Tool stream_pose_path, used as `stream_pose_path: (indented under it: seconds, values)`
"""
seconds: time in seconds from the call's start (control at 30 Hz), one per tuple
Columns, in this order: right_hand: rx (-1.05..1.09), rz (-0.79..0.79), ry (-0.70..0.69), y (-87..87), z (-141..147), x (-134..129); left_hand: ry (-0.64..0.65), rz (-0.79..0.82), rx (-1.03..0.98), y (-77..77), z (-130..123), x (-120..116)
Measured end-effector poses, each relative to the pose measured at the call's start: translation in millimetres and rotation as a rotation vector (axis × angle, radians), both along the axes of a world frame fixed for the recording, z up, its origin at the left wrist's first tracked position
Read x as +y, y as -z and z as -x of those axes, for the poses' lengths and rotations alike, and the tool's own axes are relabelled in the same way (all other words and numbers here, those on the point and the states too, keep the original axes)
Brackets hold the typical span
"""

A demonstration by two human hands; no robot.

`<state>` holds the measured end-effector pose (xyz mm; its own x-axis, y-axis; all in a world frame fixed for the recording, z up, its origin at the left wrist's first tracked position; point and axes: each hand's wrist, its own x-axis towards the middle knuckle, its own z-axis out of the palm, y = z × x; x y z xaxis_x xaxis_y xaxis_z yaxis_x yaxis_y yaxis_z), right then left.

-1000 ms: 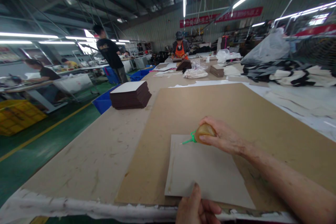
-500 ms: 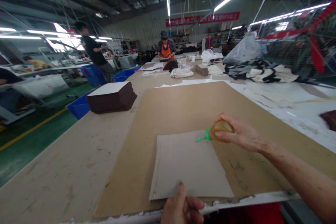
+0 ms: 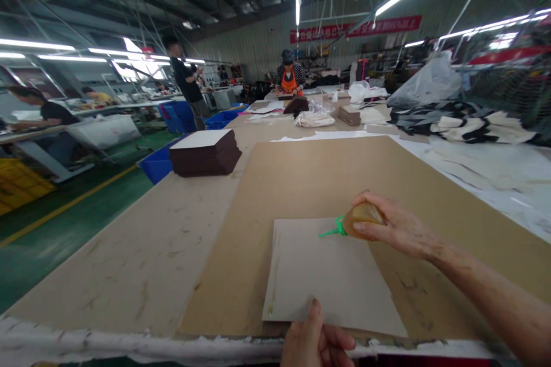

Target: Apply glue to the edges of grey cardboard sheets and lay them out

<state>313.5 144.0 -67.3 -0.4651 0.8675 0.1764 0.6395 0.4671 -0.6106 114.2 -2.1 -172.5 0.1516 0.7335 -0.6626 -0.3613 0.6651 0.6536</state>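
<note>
Clamping a bottle [image 3: 365, 219] in the right hand [image 3: 400, 230], resting thumb of left hand [image 3: 313, 339] on board [image 3: 329, 275], with other fingers' grip unclear.

And here's the wide table [image 3: 167, 252], stained at left; a big brown board [image 3: 310, 178] lies flat on it, a grey card [image 3: 327, 281] on top. Left of the board sits a dark stack [image 3: 209, 159]; farther back, a pale bundle [image 3: 316, 119].
</note>
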Motion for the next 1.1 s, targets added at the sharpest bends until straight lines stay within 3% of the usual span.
stream_pose_path:
  seconds: [0.3,0.47,0.6,0.93,1.1]
  values:
    - [0.038,-0.071,-0.162,2.0,66,14,0.029,-0.036,0.018,6.5,1,0]
    - [0.029,-0.119,-0.197,-0.3,84,14,0.013,-0.02,0.044,8.4,1,1]
    - [-0.01,-0.124,-0.166,-3.7,71,13,-0.008,-0.017,0.049,7.5,0,0]
    - [0.027,0.033,0.035,-0.1,-5,-4,0.025,-0.03,0.03,2.7,2,-1]
    - [0.056,0.018,0.036,5.3,5,-3,0.01,-0.026,0.067,2.6,2,-1]
